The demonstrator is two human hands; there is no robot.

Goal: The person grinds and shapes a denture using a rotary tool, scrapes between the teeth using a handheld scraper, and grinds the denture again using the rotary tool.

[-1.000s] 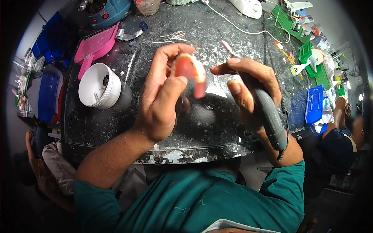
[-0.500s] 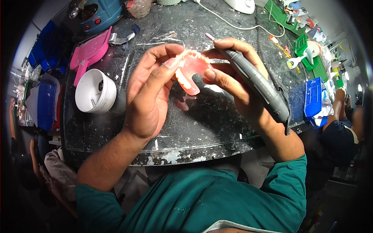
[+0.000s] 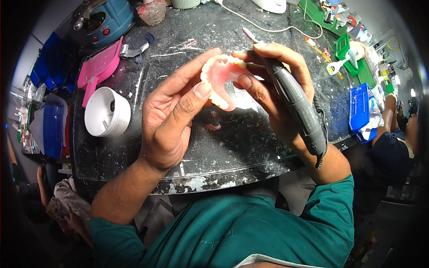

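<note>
Two hands on one piece: pink acrylic denture with a row of white teeth point(image 3: 220, 78) held up over the dark, dust-streaked glass bench top point(image 3: 250, 143). Left hand point(image 3: 172, 120) clamped on it, thumb pressed on the near flank, fingers curled behind the far rim. Right hand point(image 3: 268, 85) steadying the opposite edge with index fingertip and thumb, while gripping a grey pen-shaped rotary handpiece point(image 3: 297, 107) tucked along the palm, its pink-tipped burr point(image 3: 247, 34) pointing up and away from the grip, clear of the plastic.

Judged as a pause for inspection rather than cutting: burr apart from the work, piece turned toward the eyes. Teeth already set and base already shaped; white dust beneath the grip suggests trimming under way. Smoothing or polishing probably left, though surface finish too small to judge. Left of the grip, a white round plastic container point(image 3: 107, 112) and pink flat scoop point(image 3: 99, 67).
</note>
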